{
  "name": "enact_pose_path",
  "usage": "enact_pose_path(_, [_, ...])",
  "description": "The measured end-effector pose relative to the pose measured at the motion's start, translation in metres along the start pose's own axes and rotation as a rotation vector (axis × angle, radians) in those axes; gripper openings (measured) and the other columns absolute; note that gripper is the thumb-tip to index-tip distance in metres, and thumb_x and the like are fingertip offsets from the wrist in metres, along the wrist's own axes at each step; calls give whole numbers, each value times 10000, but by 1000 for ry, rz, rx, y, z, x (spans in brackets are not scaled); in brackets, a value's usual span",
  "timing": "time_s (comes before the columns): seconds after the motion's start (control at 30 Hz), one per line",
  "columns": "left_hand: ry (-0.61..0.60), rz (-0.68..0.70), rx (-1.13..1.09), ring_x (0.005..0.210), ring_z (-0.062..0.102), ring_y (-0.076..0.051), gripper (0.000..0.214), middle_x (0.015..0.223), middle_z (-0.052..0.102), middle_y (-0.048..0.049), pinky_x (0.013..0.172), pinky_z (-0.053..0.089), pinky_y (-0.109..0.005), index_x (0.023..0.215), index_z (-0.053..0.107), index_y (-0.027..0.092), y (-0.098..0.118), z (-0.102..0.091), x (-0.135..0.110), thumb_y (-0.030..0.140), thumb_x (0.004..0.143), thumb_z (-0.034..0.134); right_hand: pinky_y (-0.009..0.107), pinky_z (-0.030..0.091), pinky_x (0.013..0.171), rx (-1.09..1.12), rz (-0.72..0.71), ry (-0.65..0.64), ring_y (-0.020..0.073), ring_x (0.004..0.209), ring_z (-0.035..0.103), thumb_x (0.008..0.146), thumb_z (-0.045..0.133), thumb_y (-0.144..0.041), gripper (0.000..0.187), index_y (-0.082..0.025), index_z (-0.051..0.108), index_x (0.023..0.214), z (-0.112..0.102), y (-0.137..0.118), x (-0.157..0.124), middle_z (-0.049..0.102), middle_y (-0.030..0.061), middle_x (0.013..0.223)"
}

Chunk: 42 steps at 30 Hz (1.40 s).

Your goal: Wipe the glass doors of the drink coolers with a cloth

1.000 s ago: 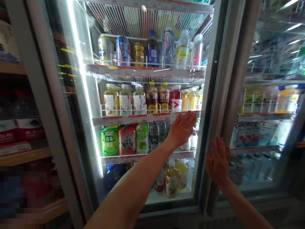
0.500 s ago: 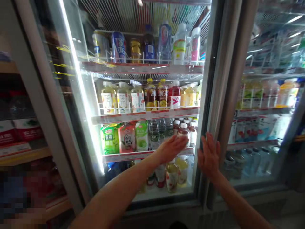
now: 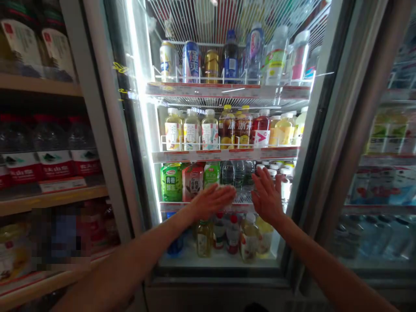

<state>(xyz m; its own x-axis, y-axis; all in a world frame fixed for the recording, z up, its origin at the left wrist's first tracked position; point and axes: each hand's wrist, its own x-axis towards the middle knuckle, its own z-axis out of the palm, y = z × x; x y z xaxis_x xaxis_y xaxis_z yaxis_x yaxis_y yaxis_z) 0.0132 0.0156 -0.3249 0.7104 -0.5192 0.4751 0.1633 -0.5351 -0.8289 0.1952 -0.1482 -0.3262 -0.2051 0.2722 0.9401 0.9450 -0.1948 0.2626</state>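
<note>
Head view: glass door (image 3: 243, 199), long axis vertical, directly ahead of both hands, bottles (image 3: 172, 182) behind it. Right hand (image 3: 268, 197): fingers spread, nearer the right frame (image 3: 360, 130). Left hand (image 3: 209, 201): fingers straight, palm hidden, hold unclear. Contact with door: indistinct.

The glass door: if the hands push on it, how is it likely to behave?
The glass door is likely stiff, looking flat and edged by a straight frame. It may be heavy, being tall enough to front several shelves. Shiny with reflections, it could be slippery.
</note>
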Motion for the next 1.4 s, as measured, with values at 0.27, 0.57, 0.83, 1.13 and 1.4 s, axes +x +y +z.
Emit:
enact_pose_path(0.27, [-52, -82, -21, 1391, 168, -152, 432, 1441, 361, 1, 1152, 7, -420, 1318, 433, 246, -14, -14, -67, 241, 888, 390, 492, 123, 1127, 43, -94, -43, 212, 1379, 220, 860, 431, -191, 656, -233, 145, 1448, 13, -29, 11, 289, 94, 1477])
enact_pose_path(0.57, [125, -911, 85, 1395, 106, -223, 603, 1479, 254, -108, 1139, 109, -482, 1435, 199, 209, -22, -19, -120, 269, 886, 442, 495, 121, 1126, 56, -77, 21, 226, 1380, 217, 866, 436, -220, 676, -260, 105, 1454, 10, -42, 34, 208, 73, 1507])
enact_pose_path(0.83, [282, -1214, 131, 1395, 90, -273, 601, 1494, 191, -162, 1095, 186, -552, 1439, 185, 188, -29, -15, -118, 251, 887, 416, 485, 137, 1119, -1, 54, 66, 236, 1369, 247, 872, 431, -237, 644, -271, 146, 1449, 9, -24, 30, 236, 73, 1499])
enact_pose_path(1.13, [202, -717, 132, 1399, 81, -182, 575, 1474, 285, -104, 1142, 120, -429, 1438, 180, 192, -57, -20, -81, 296, 908, 378, 491, 130, 1109, -16, 75, 76, 240, 1361, 268, 868, 430, -257, 611, -242, 208, 1438, 19, -18, 39, 292, 92, 1476])
enact_pose_path(1.4, [166, -539, 108, 1402, 69, -192, 539, 1458, 332, -93, 1136, 160, -404, 1408, 274, 173, -54, -17, -45, 301, 897, 388, 476, 142, 1114, -42, 55, 55, 227, 1361, 270, 871, 430, -247, 625, -245, 180, 1444, 17, -19, 32, 306, 91, 1470])
